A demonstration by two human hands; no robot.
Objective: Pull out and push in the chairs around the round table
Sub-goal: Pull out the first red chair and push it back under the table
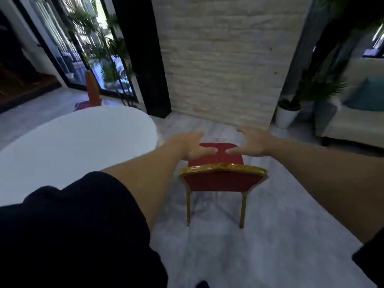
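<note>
A: What does the room look like?

B: The floor [259, 235] is pale grey with a marbled pattern and a slight sheen. A wall of rough, light stone blocks [224, 59] stands at the far middle. To its left there are black-framed glass doors [68, 50] with palm leaves showing behind them. At the far right a potted plant in a white pot [285, 116] sits beside a cream sofa [357, 123] with a teal cushion [367, 96].

A: And the table?

B: The round table [68, 146] fills the left side. It is smooth, plain white, with a curved edge.

A: Where is the chair?

B: The chair [223, 179] stands on the floor at the centre, just right of the table and clear of its edge, with its back towards the camera. The seat and back are red patterned fabric, and the frame and thin legs are shiny gold metal. A second red chair [92, 88] stands at the table's far side.

A: The hands?

B: The left hand [193, 145] and right hand [252, 142] are both spread wide and flat above the seat with thumbs pointing inward, gripping nothing. Black sleeves are pushed up both arms.
</note>
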